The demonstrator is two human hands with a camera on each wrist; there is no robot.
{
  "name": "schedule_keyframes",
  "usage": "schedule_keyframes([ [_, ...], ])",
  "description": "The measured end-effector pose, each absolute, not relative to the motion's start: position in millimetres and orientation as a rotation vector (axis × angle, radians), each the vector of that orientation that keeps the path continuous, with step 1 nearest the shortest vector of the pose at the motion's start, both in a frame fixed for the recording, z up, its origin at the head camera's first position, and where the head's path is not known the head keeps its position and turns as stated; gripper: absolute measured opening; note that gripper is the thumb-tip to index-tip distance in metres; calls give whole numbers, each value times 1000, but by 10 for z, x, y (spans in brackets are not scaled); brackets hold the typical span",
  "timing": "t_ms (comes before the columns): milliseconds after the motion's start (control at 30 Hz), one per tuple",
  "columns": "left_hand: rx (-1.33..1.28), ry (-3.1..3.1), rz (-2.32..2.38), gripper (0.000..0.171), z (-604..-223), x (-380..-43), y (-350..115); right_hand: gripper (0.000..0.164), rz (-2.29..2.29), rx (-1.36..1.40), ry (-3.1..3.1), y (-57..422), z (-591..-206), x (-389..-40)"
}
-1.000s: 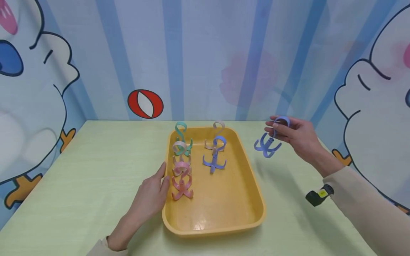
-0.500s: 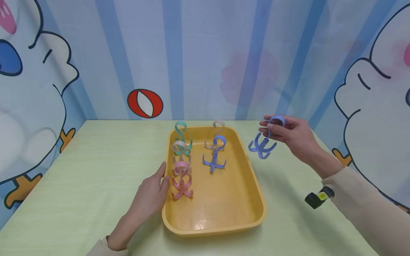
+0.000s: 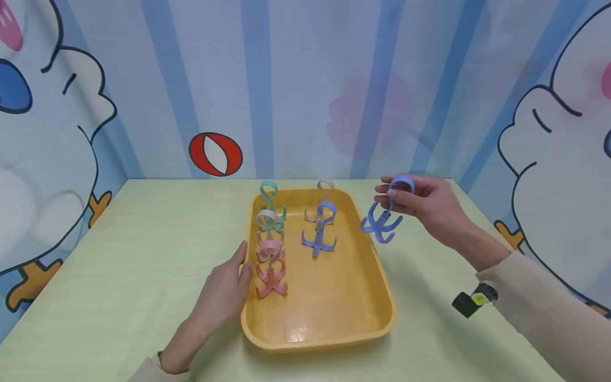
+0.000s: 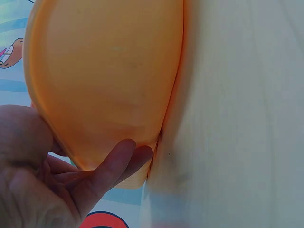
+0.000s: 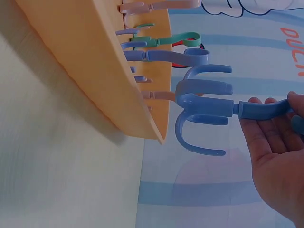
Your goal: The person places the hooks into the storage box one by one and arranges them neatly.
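In the head view, my right hand (image 3: 431, 207) pinches a periwinkle-blue claw hanger hook (image 3: 381, 225) by its curved upper end. Its prongs hang down over the right rim of the yellow tray (image 3: 329, 339). The right wrist view shows this hook (image 5: 204, 105) side-on, fingertips along its stem. My left hand (image 3: 224, 289) rests against the tray's left side, its fingers (image 4: 111, 173) fairly straight on the outer wall. Inside, a green hook (image 3: 269, 193), a pale pink one (image 3: 267, 217) and a darker pink one (image 3: 272, 281) form the left row. To their right stand another blue hook (image 3: 319, 241) and a beige one (image 3: 326, 185).
The tray sits on a pale green tabletop (image 3: 143, 254). Behind it rises a blue striped backdrop (image 3: 305, 90) with printed cartoon figures. A black wrist camera (image 3: 472, 301) sticks out from my right sleeve.
My right hand has moved left with the blue hook, from beside the tray to its right rim. The left hand and the hooks in the tray keep their places.
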State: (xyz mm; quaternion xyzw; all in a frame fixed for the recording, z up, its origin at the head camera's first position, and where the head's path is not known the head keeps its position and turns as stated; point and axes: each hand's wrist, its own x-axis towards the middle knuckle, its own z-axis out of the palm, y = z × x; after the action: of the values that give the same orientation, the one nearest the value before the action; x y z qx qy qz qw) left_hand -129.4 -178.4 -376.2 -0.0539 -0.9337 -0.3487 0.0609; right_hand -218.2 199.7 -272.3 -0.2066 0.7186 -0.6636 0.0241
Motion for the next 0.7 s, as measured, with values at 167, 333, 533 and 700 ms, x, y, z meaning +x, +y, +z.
schedule_keyframes([
  [167, -160, -2828, -1053, 59, -3769, -1299, -1785, 25, -2026, -655, 2213, 1915, -2723, -2141],
  [333, -162, -2829, -1064, 59, -3760, -1298, -1786, 25, -2008, -673, 2209, 1844, -2736, -2114],
  [533, -159, -2832, -1052, 59, -3747, -1293, -1786, 27, -1960, -700, 2227, 1785, -2760, -2084],
  [700, -153, -2839, -1043, 59, -3751, -1290, -1787, 28, -1959, -683, 2176, 1717, -2798, -2058],
])
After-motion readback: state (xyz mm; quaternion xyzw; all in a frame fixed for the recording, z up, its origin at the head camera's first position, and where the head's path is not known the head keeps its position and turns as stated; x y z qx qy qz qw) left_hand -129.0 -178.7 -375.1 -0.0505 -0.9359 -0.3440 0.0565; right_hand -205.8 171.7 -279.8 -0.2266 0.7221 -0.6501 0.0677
